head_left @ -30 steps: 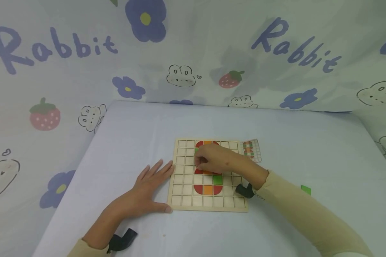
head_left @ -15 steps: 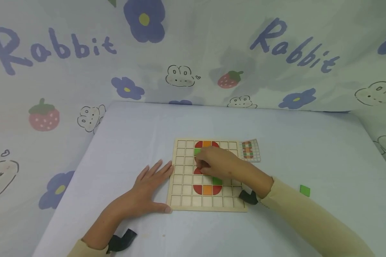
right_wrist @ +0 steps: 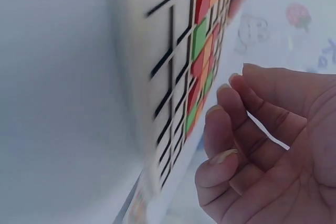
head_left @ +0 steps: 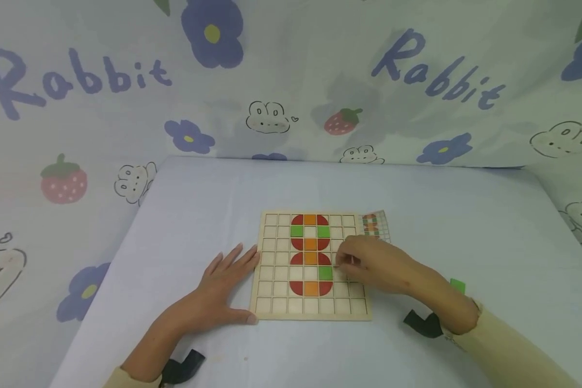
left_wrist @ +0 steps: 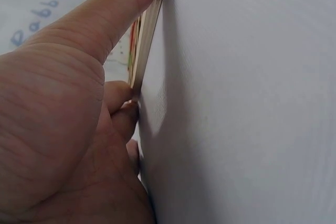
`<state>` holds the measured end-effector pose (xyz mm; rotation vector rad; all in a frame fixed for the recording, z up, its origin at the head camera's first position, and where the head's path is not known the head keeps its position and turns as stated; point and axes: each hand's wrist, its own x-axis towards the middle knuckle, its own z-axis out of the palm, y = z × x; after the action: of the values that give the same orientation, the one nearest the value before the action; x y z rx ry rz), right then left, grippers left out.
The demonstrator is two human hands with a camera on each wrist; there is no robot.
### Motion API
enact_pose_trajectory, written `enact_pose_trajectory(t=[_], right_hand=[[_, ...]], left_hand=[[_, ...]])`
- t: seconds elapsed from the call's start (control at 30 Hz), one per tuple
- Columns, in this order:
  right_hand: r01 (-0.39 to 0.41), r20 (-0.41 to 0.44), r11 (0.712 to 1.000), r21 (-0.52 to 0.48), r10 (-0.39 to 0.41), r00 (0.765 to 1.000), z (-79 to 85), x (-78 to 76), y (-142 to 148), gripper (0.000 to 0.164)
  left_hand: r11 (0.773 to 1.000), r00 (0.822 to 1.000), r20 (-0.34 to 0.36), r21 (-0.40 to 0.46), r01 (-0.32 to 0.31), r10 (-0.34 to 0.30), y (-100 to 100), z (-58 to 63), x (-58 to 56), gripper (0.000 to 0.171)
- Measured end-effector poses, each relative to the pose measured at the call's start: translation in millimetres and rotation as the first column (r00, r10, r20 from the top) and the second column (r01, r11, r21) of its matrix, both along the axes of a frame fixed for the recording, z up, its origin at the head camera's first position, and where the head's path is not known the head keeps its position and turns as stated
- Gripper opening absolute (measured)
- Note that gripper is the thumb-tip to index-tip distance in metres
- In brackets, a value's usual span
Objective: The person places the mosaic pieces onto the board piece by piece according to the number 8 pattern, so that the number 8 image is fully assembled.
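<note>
A wooden grid board (head_left: 315, 317) lies on the white table, with red rounded pieces (head_left: 297, 289), orange squares (head_left: 311, 289) and green squares (head_left: 325, 273) set in its middle columns. My left hand (head_left: 218, 293) lies flat with spread fingers, its fingertips and thumb at the board's left edge. In the left wrist view the thumb (left_wrist: 115, 11) rests against the edge of the board (left_wrist: 149, 35). My right hand (head_left: 380, 264) hovers over the board's right columns. Its fingers (right_wrist: 218, 129) are loosely curled, with nothing between them and the thumb.
A small pattern card (head_left: 382, 223) lies by the board's upper right corner, partly behind the right hand. A loose green square (head_left: 458, 284) sits on the table (head_left: 514, 242) beyond the right forearm. A printed cloth (head_left: 300, 75) hangs behind the table.
My right hand has moved right, off the middle columns, uncovering the pieces there. Its forearm now partly covers the loose green square. My left hand has stayed at the board's edge.
</note>
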<state>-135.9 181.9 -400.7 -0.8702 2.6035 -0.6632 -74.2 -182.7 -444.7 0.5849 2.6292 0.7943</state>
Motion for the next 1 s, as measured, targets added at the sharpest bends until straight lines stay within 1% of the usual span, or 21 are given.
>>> enact_pose_trajectory(t=[0.07,0.27,0.4,0.5,0.6,0.73,0.8,0.9,1.0], right_hand=[[0.019,-0.016,1.0,-0.018,-0.02,1.0,0.3,8.3,20,0.008],[0.109,-0.042,0.993,-0.045,-0.111,0.993,-1.3,30.5,74,0.015],[0.173,-0.059,0.983,-0.057,-0.176,0.983,-5.9,42.3,102,0.017],[0.232,-0.06,0.971,-0.051,-0.235,0.97,-9.3,49.1,120,0.021],[0.282,-0.067,0.959,-0.022,-0.283,0.957,-12.6,56.2,136,0.029],[0.327,-0.083,0.944,0.043,-0.323,0.943,-17.6,63.0,156,0.038],[0.352,-0.078,0.932,0.084,-0.346,0.935,-19.3,64.2,165,0.043],[0.396,-0.05,0.907,0.145,-0.393,0.918,-21.4,64.6,177,0.049],[0.425,-0.043,0.889,0.171,-0.425,0.904,-23.2,64.3,187,0.05]], left_hand=[[1.0,1.0,0.0,-0.002,0.001,-0.001,0,-0.4,0.0,0.122],[1.0,1.0,0.001,-0.003,-0.002,0.002,1,-0.3,1.1,0.121],[1.0,1.0,-0.001,-0.008,-0.01,0.01,1,-0.5,1.5,0.121],[1.0,1.0,0.003,-0.009,-0.014,0.014,2,-0.9,0.8,0.121],[1.0,1.0,0.002,-0.009,-0.012,0.012,2,-1.7,0.4,0.121],[1.0,1.0,0.0,-0.003,-0.011,0.011,2,-1.5,1.1,0.121],[1.0,1.0,0.003,0.0,-0.012,0.012,1,-1.1,1.3,0.121],[1.0,1.0,0.007,0.003,-0.012,0.012,2,-0.5,1.0,0.121],[1.0,1.0,0.011,-0.002,-0.015,0.015,2,0.3,1.0,0.122]])
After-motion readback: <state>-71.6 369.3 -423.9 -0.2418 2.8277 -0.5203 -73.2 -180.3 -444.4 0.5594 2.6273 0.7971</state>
